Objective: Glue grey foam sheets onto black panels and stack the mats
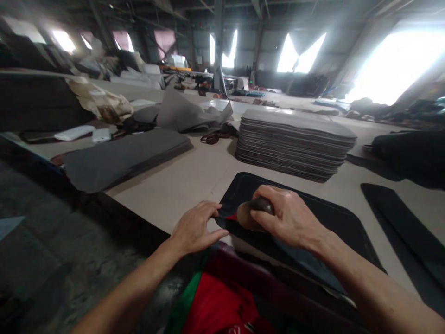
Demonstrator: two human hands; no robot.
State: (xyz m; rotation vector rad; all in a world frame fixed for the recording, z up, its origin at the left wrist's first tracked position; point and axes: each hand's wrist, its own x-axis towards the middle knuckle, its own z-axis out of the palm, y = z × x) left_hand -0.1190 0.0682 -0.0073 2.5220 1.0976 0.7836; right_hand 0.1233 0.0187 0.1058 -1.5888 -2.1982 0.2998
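A black panel (323,213) with rounded corners lies flat on the worktable in front of me. My right hand (287,215) wraps round a rounded brown tool (246,215) with a dark top, held low over the panel's left part. Its exact kind and its underside are hidden. Beside the tool, a small red patch (232,216) shows on the black material. My left hand (198,227) rests at the panel's left edge, thumb and fingers apart, fingertips touching the edge.
Behind the panel stands a tall stack of grey sheets (295,144). A lower grey pile (125,157) lies along the left table edge. Black strips (403,232) are at the right, with dark material (413,155) beyond. Brown cords (213,138) lie near the stack.
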